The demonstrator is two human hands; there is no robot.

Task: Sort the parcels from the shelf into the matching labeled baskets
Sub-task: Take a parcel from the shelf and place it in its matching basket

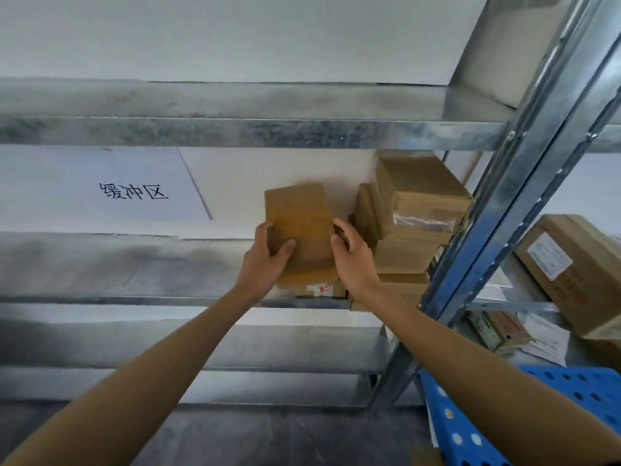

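You get soft, cool, even light with no hard shadows. Your left hand (265, 260) and right hand (353, 260) throw only faint shade on the parcel (299, 213) they grip. The metal shelf (235, 132) shows a dull, mottled sheen, and clear tape on the stacked parcels (423, 220) catches a small glare. Below the shelf it turns dimmer. The whole frame is slightly smeared. The wide lens slants the upright post (510, 196) and stretches your forearms toward the bottom corners.

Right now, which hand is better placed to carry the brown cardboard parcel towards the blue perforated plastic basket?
Probably the right hand: it and the left hand both grip the parcel, but the basket sits lower right, nearer it.
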